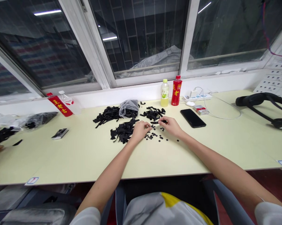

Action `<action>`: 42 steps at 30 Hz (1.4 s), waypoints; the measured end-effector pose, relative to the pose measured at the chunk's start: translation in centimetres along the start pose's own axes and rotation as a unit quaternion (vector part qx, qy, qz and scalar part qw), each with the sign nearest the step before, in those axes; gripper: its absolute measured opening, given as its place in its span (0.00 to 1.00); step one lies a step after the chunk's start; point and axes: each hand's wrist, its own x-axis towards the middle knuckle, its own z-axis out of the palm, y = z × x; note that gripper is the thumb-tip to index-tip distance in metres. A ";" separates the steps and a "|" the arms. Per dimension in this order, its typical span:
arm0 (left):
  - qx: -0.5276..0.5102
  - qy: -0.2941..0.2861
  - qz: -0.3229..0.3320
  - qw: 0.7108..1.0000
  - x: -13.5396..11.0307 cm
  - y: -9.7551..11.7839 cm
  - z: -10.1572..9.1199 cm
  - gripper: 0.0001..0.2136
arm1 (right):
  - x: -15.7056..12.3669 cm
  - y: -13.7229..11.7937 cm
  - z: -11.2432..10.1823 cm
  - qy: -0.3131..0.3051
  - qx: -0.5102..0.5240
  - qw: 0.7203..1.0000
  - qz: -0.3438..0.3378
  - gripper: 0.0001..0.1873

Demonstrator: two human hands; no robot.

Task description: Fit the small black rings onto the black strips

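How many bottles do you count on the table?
4: a red bottle and a clear bottle at left; a yellow-green bottle and a second red bottle beyond the right hand. None looks hidden.

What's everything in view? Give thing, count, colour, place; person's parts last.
Strip piles: several, black, tabletop
Small rings: many, black, around hands
Plastic bags: at least two, clear, tabletop
Bottles: four, two red, one yellow-green, one clear, table's back
Phone: one, black, right
Small box: one, red-white, by phone
Packet: one, black-white, left
Power strip: one, white, back right
Headset-like device: one, black, far right
Table: one, pale yellow, centre
Windows: several, white-framed, behind
Left hand: one, bare, near rings
Right hand: one, bare, at black strip
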 end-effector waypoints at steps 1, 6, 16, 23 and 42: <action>-0.001 -0.001 0.000 1.000 0.0 0.0 0.1 0.08 | 0.0 0.0 0.0 -0.003 -0.002 1.000 0.000 0.11; -0.036 -0.010 -0.018 0.999 0.1 -0.2 -0.2 0.12 | -0.1 -0.1 0.1 -0.008 0.001 1.000 -0.003 0.10; -0.002 -0.099 -0.022 0.995 -0.6 0.8 -1.6 0.14 | -0.2 -0.1 0.0 -0.010 0.002 1.000 -0.002 0.09; 0.023 -0.094 -0.013 0.995 -1.0 1.1 -1.5 0.14 | 0.0 0.2 -0.1 0.003 -0.011 1.000 -0.004 0.09; 0.054 -0.115 0.003 0.992 -1.3 1.9 -2.0 0.13 | -0.1 0.0 -0.1 0.002 -0.021 1.000 -0.010 0.08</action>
